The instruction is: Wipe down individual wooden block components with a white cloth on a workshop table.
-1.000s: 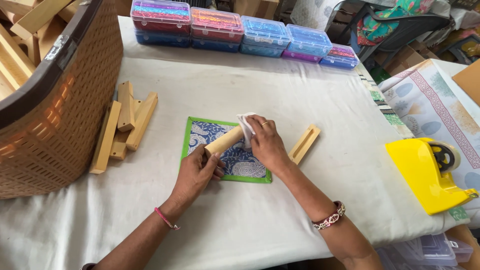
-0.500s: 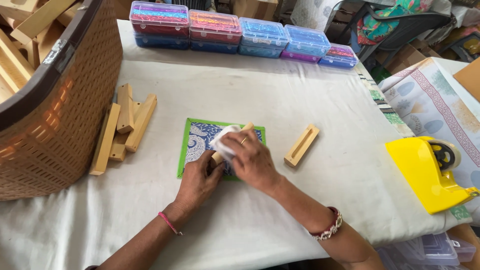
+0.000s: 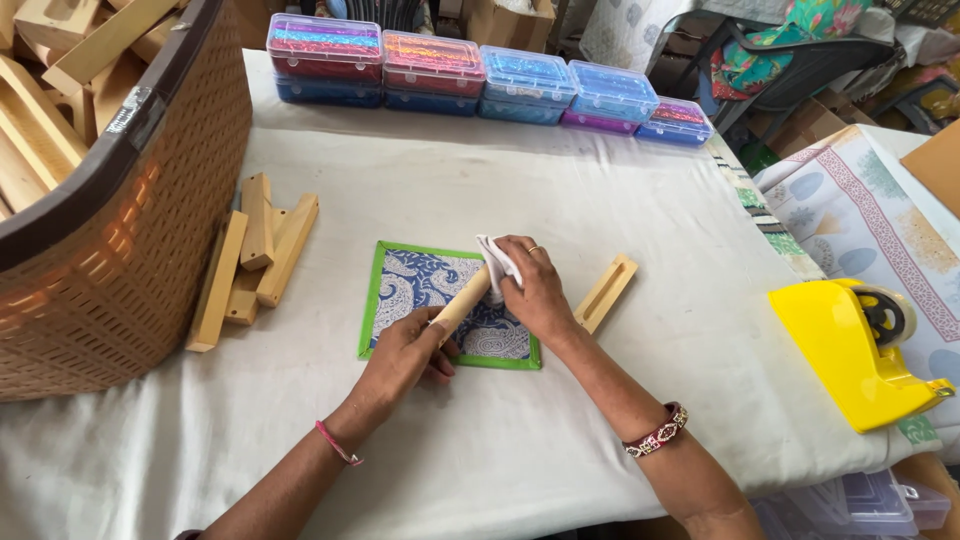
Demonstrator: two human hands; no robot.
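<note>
Wooden stick (image 3: 462,301) held by left hand (image 3: 405,357), right hand (image 3: 535,292) pressing white cloth (image 3: 497,262).

White-clothed table (image 3: 560,190) fills the frame. Upper edge: a row of coloured plastic boxes (image 3: 480,80). Far left, a brown woven basket (image 3: 120,260), loose wooden pieces (image 3: 250,260) just beside it. Centre, a green-edged blue patterned mat (image 3: 420,290); right of it one grooved wooden block (image 3: 606,292). Lower right, a yellow tape dispenser (image 3: 850,345).

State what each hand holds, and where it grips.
Left hand grips the wooden block at its near end; right hand presses a white cloth around its far end.
</note>
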